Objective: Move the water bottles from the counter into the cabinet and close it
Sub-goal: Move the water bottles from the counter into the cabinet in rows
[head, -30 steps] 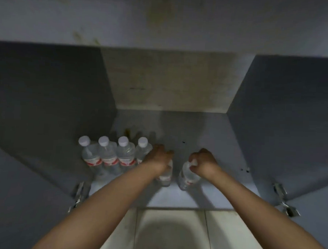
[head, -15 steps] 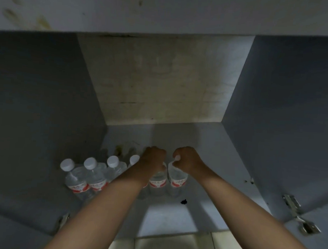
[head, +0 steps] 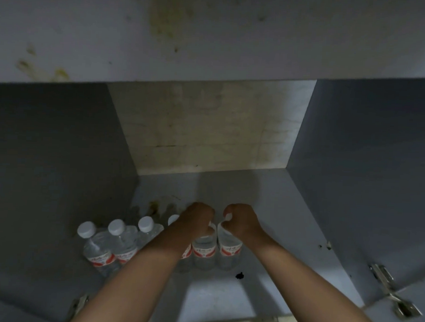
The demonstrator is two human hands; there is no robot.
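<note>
Fingers (head: 224,218) of right hand (head: 241,220) and left hand (head: 199,218) curled tight round caps of two upright bottles (head: 228,249), standing side by side on cabinet floor (head: 277,212), extending row (head: 115,244) from left wall.

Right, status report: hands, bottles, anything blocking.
Left hand and right hand each shut on a bottle neck. Both bottles upright on cabinet floor, joining row of four. Nothing blocking; doors open.
</note>
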